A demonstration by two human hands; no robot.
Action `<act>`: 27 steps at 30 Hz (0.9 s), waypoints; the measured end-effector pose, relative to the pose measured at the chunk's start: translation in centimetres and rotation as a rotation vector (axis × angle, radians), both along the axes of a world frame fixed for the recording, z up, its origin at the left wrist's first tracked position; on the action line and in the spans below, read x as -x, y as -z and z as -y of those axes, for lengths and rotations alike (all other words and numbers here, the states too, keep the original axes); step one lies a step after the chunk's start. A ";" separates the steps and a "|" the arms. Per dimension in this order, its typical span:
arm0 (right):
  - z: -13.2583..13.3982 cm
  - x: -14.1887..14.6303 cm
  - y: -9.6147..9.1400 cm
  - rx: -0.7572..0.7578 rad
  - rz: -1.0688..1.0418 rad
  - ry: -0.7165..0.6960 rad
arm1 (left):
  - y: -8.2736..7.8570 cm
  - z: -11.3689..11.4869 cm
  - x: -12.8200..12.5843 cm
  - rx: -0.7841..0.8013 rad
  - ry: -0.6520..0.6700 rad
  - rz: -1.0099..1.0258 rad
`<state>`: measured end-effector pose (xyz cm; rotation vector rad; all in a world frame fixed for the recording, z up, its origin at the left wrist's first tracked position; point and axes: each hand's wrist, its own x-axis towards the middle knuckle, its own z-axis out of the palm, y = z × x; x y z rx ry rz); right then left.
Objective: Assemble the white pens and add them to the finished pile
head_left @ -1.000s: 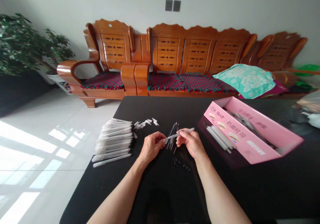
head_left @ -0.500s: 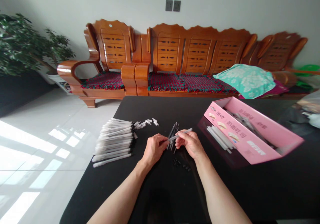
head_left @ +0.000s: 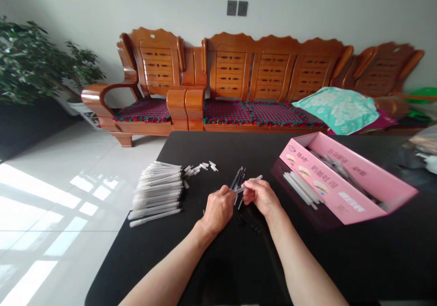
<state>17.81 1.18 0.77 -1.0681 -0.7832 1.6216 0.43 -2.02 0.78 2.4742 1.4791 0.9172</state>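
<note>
Both of my hands are at a slim translucent white pen barrel (head_left: 255, 179), tilted up to the right above the black table. My right hand (head_left: 262, 197) pinches it between thumb and fingers near its upper end. At the lower end my left hand (head_left: 219, 208) is closed around it, back of the hand up, which hides that end. Beneath and behind the fingers lies a small bundle of thin dark pen refills (head_left: 238, 178). Several small black pieces (head_left: 243, 221) rest nearer to me. On the left is a stack of white pens (head_left: 159, 187) with black ends.
Short white caps (head_left: 201, 167) lie scattered beside the stack. White tubes (head_left: 300, 190) lie along a pink box (head_left: 336, 183) at the right, which holds greyish items. The black table (head_left: 146, 269) has its left edge by the tiled floor. A wooden sofa (head_left: 259, 73) stands behind.
My left hand has moved right and rolled over, its knuckles now up around the barrel's lower end. My right hand has hardly moved, and less of the barrel shows between the hands.
</note>
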 end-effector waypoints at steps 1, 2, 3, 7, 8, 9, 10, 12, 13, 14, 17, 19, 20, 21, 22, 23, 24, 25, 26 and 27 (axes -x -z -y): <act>0.0 0.1 0.0 0.008 0.003 0.009 | 0.0 -0.1 0.0 0.014 -0.010 -0.015; 0.0 0.1 0.0 0.010 0.003 0.015 | -0.1 -0.2 0.0 0.037 -0.023 -0.023; 0.1 0.2 0.0 0.008 0.000 0.017 | -0.2 -0.3 0.1 0.067 -0.033 -0.026; 0.2 0.6 0.1 -0.045 -0.002 -0.003 | -0.8 -0.8 0.9 0.161 -0.010 0.012; 0.2 0.7 0.1 -0.064 0.000 -0.005 | -1.0 -0.9 1.1 0.167 0.005 0.026; 0.3 0.7 0.1 -0.080 0.003 -0.011 | -1.1 -0.9 1.3 0.170 0.018 0.035; 0.3 0.7 0.0 -0.096 0.005 -0.016 | -1.2 -0.8 1.5 0.172 0.025 0.037; 0.3 0.5 -0.1 -0.134 0.007 -0.008 | -1.6 -0.7 2.1 0.172 0.020 0.039; 0.3 0.3 -0.1 -0.156 0.006 0.013 | -1.8 -0.7 2.5 0.162 0.002 0.049; 0.3 0.0 -0.1 -0.176 0.003 0.048 | -2.1 -0.7 3.1 0.144 -0.031 0.066; 0.1 -0.8 -0.1 -0.198 -0.004 0.165 | -3.4 -0.9 6.3 0.044 -0.182 0.134; 0.0 -1.1 0.0 -0.188 -0.006 0.202 | -4.3 -1.0 9.6 -0.027 -0.277 0.129; -0.1 -1.2 0.0 -0.186 -0.006 0.210 | -4.7 -0.9 11.5 -0.058 -0.322 0.112; -0.1 -1.2 0.0 -0.188 -0.005 0.211 | -5.0 -0.7 13.4 -0.086 -0.362 0.091; -0.1 -1.1 0.0 -0.192 -0.004 0.209 | -5.1 -0.5 15.3 -0.101 -0.385 0.066; -0.1 -1.1 0.0 -0.196 -0.002 0.206 | -5.2 -0.3 17.2 -0.108 -0.405 0.038; -0.1 -1.0 -0.1 -0.202 0.000 0.204 | -5.1 0.0 18.9 -0.118 -0.437 0.008; 0.0 -1.0 -0.1 -0.206 0.001 0.203 | -5.0 0.2 20.4 -0.118 -0.456 -0.029; 0.0 -1.0 -0.1 -0.209 0.002 0.203 | -4.9 0.4 21.6 -0.110 -0.469 -0.061; 0.0 -1.0 -0.1 -0.210 0.004 0.205 | -4.6 0.6 22.6 -0.108 -0.469 -0.083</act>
